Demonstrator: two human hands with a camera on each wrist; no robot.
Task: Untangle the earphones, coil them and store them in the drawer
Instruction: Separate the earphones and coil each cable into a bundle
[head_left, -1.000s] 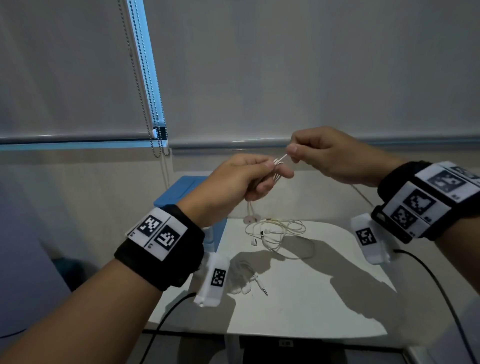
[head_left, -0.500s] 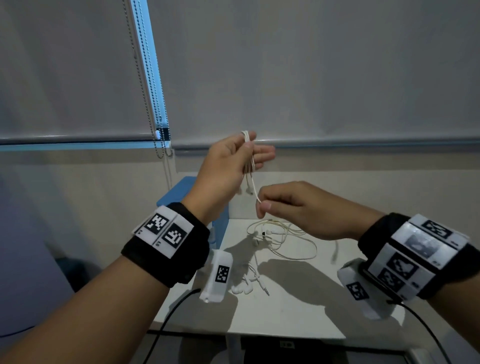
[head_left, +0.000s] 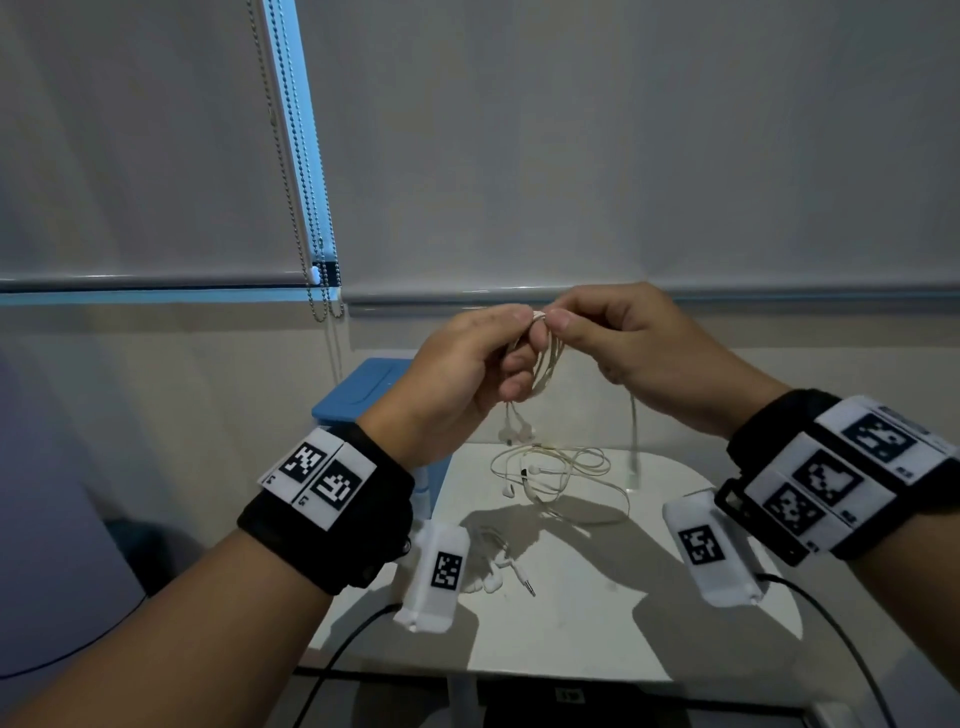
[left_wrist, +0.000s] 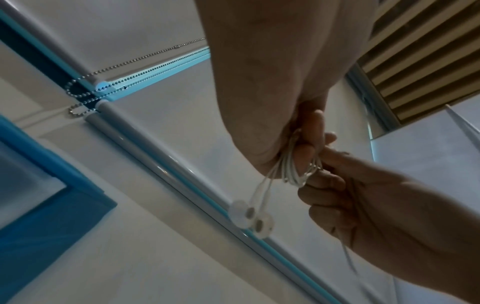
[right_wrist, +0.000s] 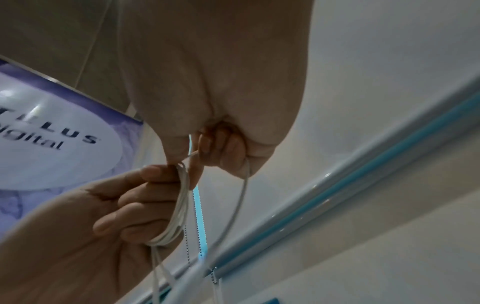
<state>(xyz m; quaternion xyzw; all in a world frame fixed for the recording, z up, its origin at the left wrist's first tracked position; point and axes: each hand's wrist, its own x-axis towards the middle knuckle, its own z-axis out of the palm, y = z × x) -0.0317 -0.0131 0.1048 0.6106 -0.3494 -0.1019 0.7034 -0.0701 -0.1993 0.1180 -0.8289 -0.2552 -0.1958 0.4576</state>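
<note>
Right now I have both hands raised above the white table (head_left: 597, 613), and they meet at one set of white earphones (head_left: 545, 364). My left hand (head_left: 457, 374) has its fingers curled with the cable wound round them in several loops; in the left wrist view I cannot count the turns exactly, but two earbuds (left_wrist: 250, 218) dangle side by side below the coil (left_wrist: 293, 170). My right hand (head_left: 639, 348) pinches the cable at the top of that coil between thumb and forefinger, right against the left fingertips. One loose strand (head_left: 634, 431) hangs from the right hand down toward the table; its end is too blurred to make out.

I count three sets of earphones in all. The second set (head_left: 556, 473) lies in a loose tangle on the far part of the table, below the hands. The third set (head_left: 498, 566) lies nearer me, partly behind the white marker block under my left wrist, with its jack plug (head_left: 527, 584) pointing out to the right.

A blue drawer unit (head_left: 363, 389) stands at the table's far left corner, behind my left hand. Two roller blinds cover the window, and bead chains (head_left: 311, 208) hang between them.
</note>
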